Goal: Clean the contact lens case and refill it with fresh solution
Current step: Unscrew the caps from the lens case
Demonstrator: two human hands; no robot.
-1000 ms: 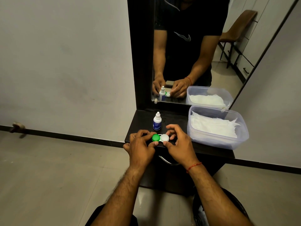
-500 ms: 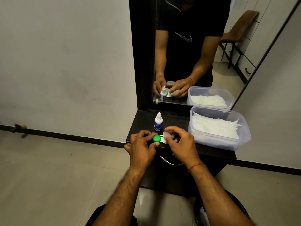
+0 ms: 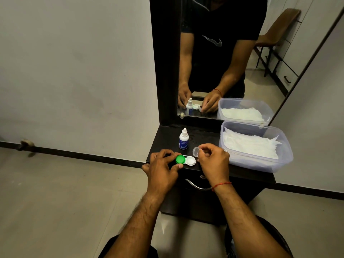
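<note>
Dark bench (image 3: 204, 135) below a mirror (image 3: 260, 86), front edge under both wrists: at its left end the left hand (image 3: 162, 169) grips the case (image 3: 186, 160) by its green cap (image 3: 180, 159). The case's long axis runs left to right, so the uncapped well (image 3: 190, 161) faces the right hand. Just beyond the case the bottle (image 3: 184, 139) stands upright and capped, within reach of either hand. To the right, the right hand (image 3: 214, 161) pinches the loose cap (image 3: 195, 151) just above that well, and the tub (image 3: 279, 161) of tissues (image 3: 249, 146) just past its knuckles probably leaves little bare bench for setting the cap down.
</note>
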